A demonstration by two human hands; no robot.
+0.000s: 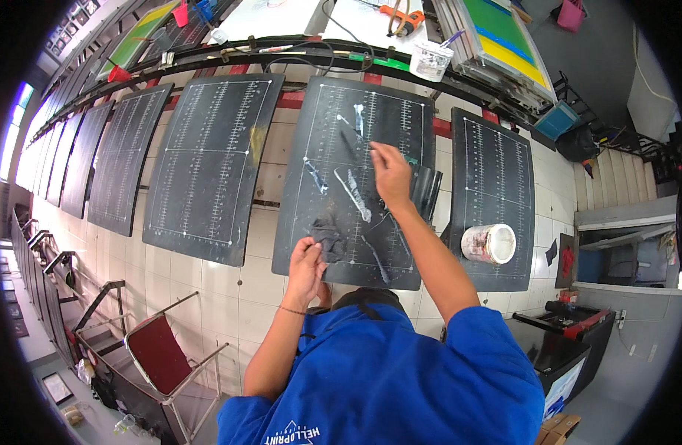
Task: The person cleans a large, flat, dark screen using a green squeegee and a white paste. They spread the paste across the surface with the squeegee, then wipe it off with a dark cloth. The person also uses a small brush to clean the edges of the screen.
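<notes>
1. Black board (356, 178), smeared white, lies on the tiled table (270, 245); gaps separate neighbouring boards.
2. Left hand (305, 267) pinches a dark rag (330, 241) at its near edge.
3. Right hand (391, 174), arm outstretched, is closed around a small tool mid-board.

Board (333, 222): matt black, smooth, streaked with whitish smears. Rag (327, 241): dark crumpled cloth, held by left hand (305, 267). Table (207, 289): glossy white tile. Tub (489, 243): white plastic, stained. Chair (159, 354): metal frame, dull red padded seat.
</notes>
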